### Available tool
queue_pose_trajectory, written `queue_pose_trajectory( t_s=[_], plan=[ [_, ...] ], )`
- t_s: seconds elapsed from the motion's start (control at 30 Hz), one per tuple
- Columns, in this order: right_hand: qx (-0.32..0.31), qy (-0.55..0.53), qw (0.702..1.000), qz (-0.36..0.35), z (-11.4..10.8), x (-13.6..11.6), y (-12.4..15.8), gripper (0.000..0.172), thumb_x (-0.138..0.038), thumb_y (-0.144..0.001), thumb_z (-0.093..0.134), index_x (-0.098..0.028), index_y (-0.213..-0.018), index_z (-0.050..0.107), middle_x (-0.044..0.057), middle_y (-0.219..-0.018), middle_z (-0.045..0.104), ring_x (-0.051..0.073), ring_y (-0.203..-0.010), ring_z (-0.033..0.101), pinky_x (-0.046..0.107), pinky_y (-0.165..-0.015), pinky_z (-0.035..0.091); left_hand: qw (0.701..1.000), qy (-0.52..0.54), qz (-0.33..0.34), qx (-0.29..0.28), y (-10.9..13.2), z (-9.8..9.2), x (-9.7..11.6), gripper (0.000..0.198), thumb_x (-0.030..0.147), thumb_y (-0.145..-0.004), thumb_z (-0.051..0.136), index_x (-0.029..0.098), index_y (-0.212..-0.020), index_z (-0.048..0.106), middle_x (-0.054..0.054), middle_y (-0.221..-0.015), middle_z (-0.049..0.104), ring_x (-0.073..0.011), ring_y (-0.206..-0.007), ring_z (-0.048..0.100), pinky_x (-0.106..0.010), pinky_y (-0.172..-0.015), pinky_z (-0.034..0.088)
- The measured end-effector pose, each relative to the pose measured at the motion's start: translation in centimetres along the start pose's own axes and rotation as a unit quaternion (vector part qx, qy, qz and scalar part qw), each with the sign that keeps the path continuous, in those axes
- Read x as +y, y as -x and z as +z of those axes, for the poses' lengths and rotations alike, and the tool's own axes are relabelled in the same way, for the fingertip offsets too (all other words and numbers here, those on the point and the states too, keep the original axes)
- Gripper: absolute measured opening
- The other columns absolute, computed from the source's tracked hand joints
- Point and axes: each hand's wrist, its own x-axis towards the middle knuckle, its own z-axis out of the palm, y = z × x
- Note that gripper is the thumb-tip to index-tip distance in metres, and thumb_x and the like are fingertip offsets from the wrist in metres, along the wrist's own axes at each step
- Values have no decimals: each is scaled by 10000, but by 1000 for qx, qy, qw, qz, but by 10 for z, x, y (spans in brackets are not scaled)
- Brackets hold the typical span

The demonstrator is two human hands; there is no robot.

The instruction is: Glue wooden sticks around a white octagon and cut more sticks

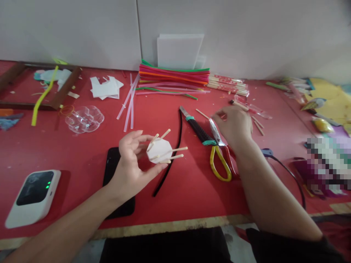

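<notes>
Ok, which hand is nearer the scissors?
Right. The right hand is close beside the scissors, near the blades; the left hand is farther off to their left, holding a white piece with sticks.

No lettering, number or brand is legible. White device [52, 202], left side of the bench [82, 157]: two small green indicator lights [47, 185] on a dark display [29, 190], with a faint mark, perhaps a symbol, too blurred to read. Wrapped sticks [229, 84], rear: red printing on the wrappers, illegible. Items [329, 162] at right edge: pixelated, unreadable.
</notes>
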Motion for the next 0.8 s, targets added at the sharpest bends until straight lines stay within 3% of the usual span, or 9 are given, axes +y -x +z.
queue_pose_trajectory(
  t_s=[0.07,0.13,0.2,0.3,0.43,0.6,0.7,0.8],
  plan=[
    [-29,1,998,-57,-2,-6,2,164,-249,-848,682,-184,-991,733,135,-966,733,316,-917,651,489,-845,503,997,44,-62,0,-2,-1,4,822,149,-749,841,284,-1338,283,-110,-1328,559,-222,-1037,739,-400,-866,656],
    [-63,-48,984,-161,-7,-23,8,247,-249,-871,679,-201,-1109,722,135,-1124,722,323,-1074,634,513,-975,472,987,105,-118,-5,-5,-3,7,801,175,-764,833,296,-1330,279,-110,-1337,567,-213,-1005,755,-386,-851,661],
    [-146,-134,934,-297,-13,-47,18,193,-254,-914,653,-223,-1088,730,102,-1150,716,283,-1102,628,485,-1009,472,975,160,-152,-8,-8,-5,7,793,173,-769,828,305,-1326,280,-105,-1328,598,-210,-994,763,-384,-858,660],
    [-300,-174,842,-414,-18,-82,37,225,-239,-910,686,-194,-1126,729,111,-1181,681,270,-1176,577,470,-1067,448,962,209,-173,12,-11,-7,3,798,160,-745,849,320,-1321,321,-77,-1290,649,-219,-1038,754,-400,-901,648],
    [-368,-169,808,-428,-16,-106,57,111,-211,-930,659,-207,-999,746,94,-1130,654,254,-1117,542,423,-1002,472,954,223,-200,29,-13,-10,-1,729,180,-730,867,315,-1318,457,-47,-1227,680,-238,-1085,726,-442,-956,622],
    [-390,-143,780,-468,-33,-117,69,222,-7,-913,484,-143,-967,651,95,-1013,665,222,-953,568,386,-920,502,950,220,-221,35,-14,-12,0,613,182,-743,857,290,-1277,576,-14,-1012,726,-204,-906,739,-412,-881,630],
    [-429,-211,784,-396,-58,-116,66,258,5,-914,458,-191,-990,608,19,-855,652,153,-753,582,277,-689,506,952,218,-207,57,-16,-12,0,633,195,-716,876,296,-1272,590,-5,-994,731,-205,-933,732,-402,-895,618],
    [-386,-350,796,-308,-78,-110,58,174,-102,-975,512,-234,-1043,603,-13,-839,672,104,-670,594,226,-604,483,950,217,-214,67,-18,-11,1,692,203,-683,898,304,-1289,580,-11,-1034,734,-209,-1015,720,-370,-911,609]
  ],
)
